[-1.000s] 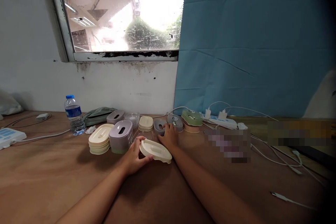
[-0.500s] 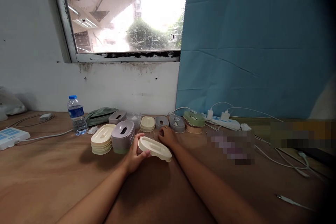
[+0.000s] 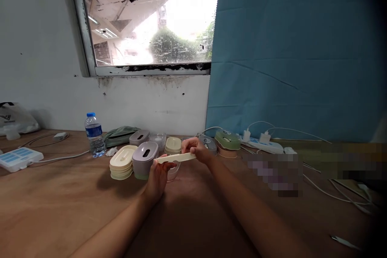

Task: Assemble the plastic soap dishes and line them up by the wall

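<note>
A cream plastic lid [image 3: 177, 158] is held up edge-on over the table. My left hand [image 3: 159, 175] grips its left end, thumb on the near side. At its right end, my right hand [image 3: 195, 149] has curled fingers closed on the lid, some of them hidden behind it. Just below the lid, a clear container [image 3: 173, 172] shows in part. Left of my hands stand a lilac box with a slotted lid [image 3: 145, 159] and a stack of cream lids [image 3: 122, 161]. Behind my hands sits another cream stack [image 3: 173, 144].
A water bottle [image 3: 94, 135] and a green pouch [image 3: 121, 136] stand at the back left. A green-topped box [image 3: 227, 140] and a power strip [image 3: 266, 145] with cables lie at the back right. Another power strip [image 3: 21, 158] is at far left.
My right hand has come from the boxes at the back to the lid's right end. The lid is raised and turned from face-up to edge-on. The view has shifted slightly.
</note>
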